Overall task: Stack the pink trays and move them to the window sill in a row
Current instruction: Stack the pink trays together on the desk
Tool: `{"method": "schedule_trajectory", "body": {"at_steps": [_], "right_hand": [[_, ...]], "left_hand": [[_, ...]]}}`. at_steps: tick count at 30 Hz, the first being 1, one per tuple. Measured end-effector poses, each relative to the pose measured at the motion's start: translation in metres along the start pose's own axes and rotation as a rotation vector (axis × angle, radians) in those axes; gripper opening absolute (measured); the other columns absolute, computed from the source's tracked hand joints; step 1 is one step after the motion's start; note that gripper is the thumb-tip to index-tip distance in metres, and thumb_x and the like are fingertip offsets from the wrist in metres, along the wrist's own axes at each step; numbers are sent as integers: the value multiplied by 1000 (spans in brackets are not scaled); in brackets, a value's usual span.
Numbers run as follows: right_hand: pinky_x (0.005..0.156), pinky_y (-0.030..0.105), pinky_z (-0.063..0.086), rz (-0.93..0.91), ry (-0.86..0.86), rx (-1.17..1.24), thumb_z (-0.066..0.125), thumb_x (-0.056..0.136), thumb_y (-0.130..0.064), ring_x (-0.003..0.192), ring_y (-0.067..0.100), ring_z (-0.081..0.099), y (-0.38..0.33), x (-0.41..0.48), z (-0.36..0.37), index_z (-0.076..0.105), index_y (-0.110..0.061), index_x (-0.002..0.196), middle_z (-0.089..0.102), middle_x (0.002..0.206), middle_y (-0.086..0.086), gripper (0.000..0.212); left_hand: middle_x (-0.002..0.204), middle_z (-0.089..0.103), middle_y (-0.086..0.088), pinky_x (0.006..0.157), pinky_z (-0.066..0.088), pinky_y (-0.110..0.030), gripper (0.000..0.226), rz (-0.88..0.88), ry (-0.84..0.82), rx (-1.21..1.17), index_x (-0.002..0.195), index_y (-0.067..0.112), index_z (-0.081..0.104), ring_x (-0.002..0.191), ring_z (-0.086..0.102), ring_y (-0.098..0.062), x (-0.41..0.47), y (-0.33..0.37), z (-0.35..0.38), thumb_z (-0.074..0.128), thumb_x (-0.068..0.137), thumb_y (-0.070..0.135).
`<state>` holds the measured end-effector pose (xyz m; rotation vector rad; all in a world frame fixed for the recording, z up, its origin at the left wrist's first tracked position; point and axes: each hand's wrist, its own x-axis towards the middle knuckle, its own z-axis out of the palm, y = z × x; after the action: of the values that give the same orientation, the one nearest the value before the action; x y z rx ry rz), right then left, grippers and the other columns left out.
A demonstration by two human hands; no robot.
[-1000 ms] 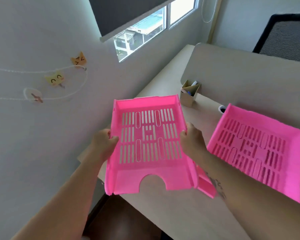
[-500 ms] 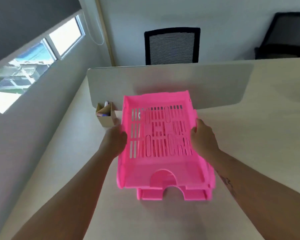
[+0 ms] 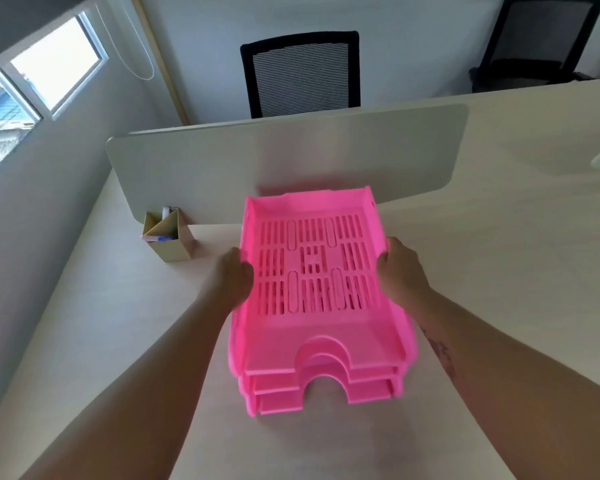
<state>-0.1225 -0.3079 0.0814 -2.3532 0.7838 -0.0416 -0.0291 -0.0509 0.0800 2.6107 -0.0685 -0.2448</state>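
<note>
A slotted pink tray sits on top of other pink trays in the middle of the pale desk, the stack showing three front edges with arched cut-outs. My left hand grips the top tray's left wall. My right hand grips its right wall. The top tray looks nested onto the stack, its far end slightly raised. The window is at the upper left; its sill is hardly visible.
A cardboard pen holder with pens stands left of the trays. A white divider panel runs across the desk behind them. Two black mesh chairs stand beyond it. The grey wall under the window borders the desk's left edge.
My view swung right, away from the window. Both hands carried the pink tray over and lowered it onto the other pink trays, so it now rests on the stack.
</note>
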Motion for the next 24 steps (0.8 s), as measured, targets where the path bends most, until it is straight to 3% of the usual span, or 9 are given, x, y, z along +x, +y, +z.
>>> {"method": "schedule_trajectory", "body": {"at_steps": [3,5,7,11,13,17,19,21,24], "right_hand": [[66,40,55,-54,-22,67,32,102,-13,79,28,64,3,4,1,49,-4,132,65,112,19,36],[53,27,43,-85,-45,114,33,102,-14,65,16,57,2,6,0,48,-7,136,65,111,17,37],[49,22,34,-99,-63,152,32,103,-15,60,9,51,1,8,0,47,-8,137,65,108,14,38],[47,22,36,-106,-82,174,30,104,-18,60,9,55,2,8,3,41,-9,142,64,111,12,41],[52,23,40,-108,-100,211,30,105,-21,73,17,63,2,9,5,38,-11,145,63,123,13,43],[85,34,47,-53,-220,356,42,100,-37,103,21,58,11,2,3,38,-18,146,57,135,9,49],[100,42,44,44,-260,464,50,96,-41,119,27,56,24,-7,2,37,-21,148,54,139,6,57],[103,47,45,112,-278,590,53,95,-36,115,29,61,37,-16,2,48,-22,140,60,134,8,48],[91,49,53,117,-310,709,52,95,-30,100,29,69,47,-29,2,63,-24,124,73,110,7,31]], "left_hand": [[105,60,-16,59,41,-30,28,4,-2,-62,117,4,52,80,54,-26,-1,-3,5,37,96,16],[100,61,-16,61,45,-33,27,0,32,-116,113,3,54,78,54,-27,-1,-6,7,38,94,15],[99,61,-16,70,50,-38,27,-27,59,-159,113,3,54,82,57,-30,-2,-6,8,38,94,15],[101,62,-11,71,53,-40,31,-61,33,-215,118,8,54,85,60,-28,-5,-5,9,34,96,18],[100,65,-9,68,53,-38,34,-104,-15,-319,119,12,56,84,63,-28,-8,-6,6,32,99,24],[105,70,-19,85,54,-56,42,-115,-204,-719,116,12,63,93,68,-36,-32,-16,-1,36,101,40],[107,71,-21,87,52,-57,48,-105,-299,-843,113,10,67,97,68,-39,-50,-28,5,35,100,43],[108,71,-19,87,52,-57,50,-160,-338,-951,110,13,69,102,66,-40,-67,-38,14,33,98,45],[109,72,-14,82,55,-50,55,-162,-350,-1019,111,19,70,103,67,-35,-84,-50,28,32,93,55]]}}
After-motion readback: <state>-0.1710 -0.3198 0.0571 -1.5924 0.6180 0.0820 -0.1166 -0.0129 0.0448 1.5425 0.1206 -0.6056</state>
